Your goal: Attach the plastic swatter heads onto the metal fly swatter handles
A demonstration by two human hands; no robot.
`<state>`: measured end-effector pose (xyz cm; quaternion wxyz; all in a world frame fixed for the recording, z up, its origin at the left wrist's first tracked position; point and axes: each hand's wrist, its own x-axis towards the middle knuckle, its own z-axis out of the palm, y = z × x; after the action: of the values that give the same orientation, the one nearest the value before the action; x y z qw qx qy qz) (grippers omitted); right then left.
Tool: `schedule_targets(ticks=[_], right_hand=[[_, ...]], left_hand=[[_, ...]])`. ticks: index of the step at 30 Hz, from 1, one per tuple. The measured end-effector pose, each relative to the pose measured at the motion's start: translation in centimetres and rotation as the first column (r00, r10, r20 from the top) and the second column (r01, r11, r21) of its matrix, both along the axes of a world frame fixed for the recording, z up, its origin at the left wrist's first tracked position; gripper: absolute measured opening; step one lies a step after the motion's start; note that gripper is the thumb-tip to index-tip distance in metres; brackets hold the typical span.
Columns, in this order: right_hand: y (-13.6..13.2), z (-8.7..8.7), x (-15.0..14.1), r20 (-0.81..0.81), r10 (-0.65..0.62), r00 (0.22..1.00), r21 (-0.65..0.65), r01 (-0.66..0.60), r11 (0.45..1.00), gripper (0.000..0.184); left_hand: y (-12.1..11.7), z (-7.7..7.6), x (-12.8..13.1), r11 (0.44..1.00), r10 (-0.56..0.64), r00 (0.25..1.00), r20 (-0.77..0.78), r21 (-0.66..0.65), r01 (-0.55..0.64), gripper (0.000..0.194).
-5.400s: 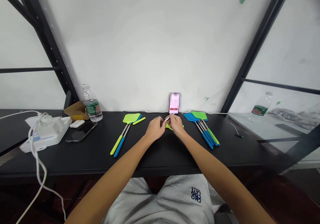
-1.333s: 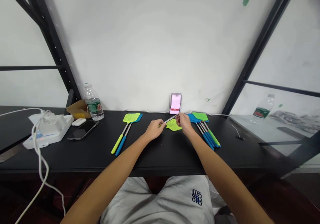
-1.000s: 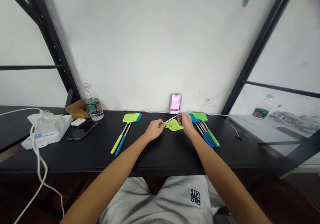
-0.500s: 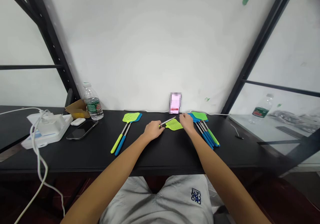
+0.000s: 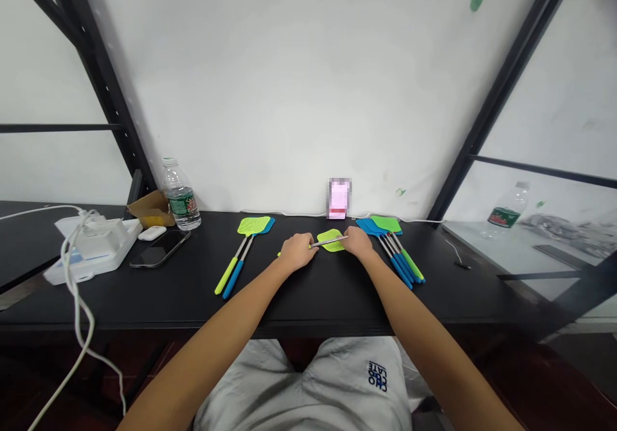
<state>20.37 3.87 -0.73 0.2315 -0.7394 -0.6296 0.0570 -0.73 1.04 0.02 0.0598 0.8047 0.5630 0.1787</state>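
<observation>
My left hand (image 5: 297, 251) is closed round the yellow-green handle of a thin metal rod (image 5: 328, 242). The rod points right, and its far end meets the pinched fingers of my right hand (image 5: 358, 242). Behind the rod, between my hands, a yellow-green perforated fly swatter head (image 5: 330, 234) lies on the table; whether it is joined to anything is hidden. To the left are a yellow-green fly swatter (image 5: 226, 274) and a blue fly swatter (image 5: 234, 279), overlapping at their heads. Right of my right hand, several blue and green fly swatters (image 5: 403, 265) lie in a fanned pile.
A lit phone (image 5: 339, 200) leans on the wall behind the black table (image 5: 328, 302). At the left are a water bottle (image 5: 182, 203), a dark phone (image 5: 161, 249), a white case (image 5: 153, 233), a cardboard box (image 5: 152, 209) and a white power strip (image 5: 103, 251) with cables. A short cable (image 5: 461, 264) lies right.
The rod has swung lower, nearly level, and my right hand has moved slightly left and down to pinch its far end. The yellow-green swatter head has shifted a little left.
</observation>
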Motion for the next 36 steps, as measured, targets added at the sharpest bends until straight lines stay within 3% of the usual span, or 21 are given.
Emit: schedule_targets(ticks=[4,8,13,20,26,28,31,33,36], right_hand=[[0.1,-0.3,-0.1,-0.127,0.142,0.982,0.068,-0.134,0.989,0.026],[0.1,-0.3,0.0,-0.207,0.179,0.962,0.088,-0.164,0.983,0.033],[0.1,-0.3,0.0,-0.241,0.241,0.94,0.083,-0.227,0.97,0.034],[0.6,-0.8,0.1,-0.216,0.288,0.933,0.144,-0.262,0.954,0.031],[0.9,-0.7,0.2,-0.418,0.317,0.851,0.187,-0.261,0.947,0.025],[1.3,-0.6,0.7,-0.451,0.3,0.841,0.24,-0.209,0.948,0.021],[2.0,-0.4,2.0,-0.467,0.16,0.87,0.325,0.001,0.946,0.018],[2.2,-0.2,3.2,-0.501,0.055,0.864,0.376,0.161,0.913,0.021],[2.2,0.2,4.4,-0.574,0.001,0.819,0.426,0.298,0.854,0.024]], left_hand=[[0.2,-0.1,0.0,1.0,-0.002,1.0,0.004,-0.004,0.002,0.023],[0.4,0.0,0.1,0.999,0.025,1.0,0.02,-0.033,-0.024,0.021],[1.0,0.4,-0.1,0.986,0.063,0.996,0.059,-0.159,-0.053,0.027],[1.7,0.7,-0.7,0.973,0.062,0.979,0.195,-0.23,-0.016,0.027],[1.5,0.7,-0.8,0.983,0.094,0.969,0.228,-0.175,-0.055,0.028],[1.3,0.7,-0.8,0.988,0.107,0.965,0.241,-0.137,-0.076,0.031],[1.0,0.9,-1.0,0.994,0.091,0.963,0.254,-0.075,-0.074,0.032],[0.8,1.0,-1.1,0.996,0.078,0.97,0.231,-0.058,-0.066,0.037],[0.6,1.1,-1.3,0.996,0.076,0.979,0.187,-0.05,-0.068,0.042]])
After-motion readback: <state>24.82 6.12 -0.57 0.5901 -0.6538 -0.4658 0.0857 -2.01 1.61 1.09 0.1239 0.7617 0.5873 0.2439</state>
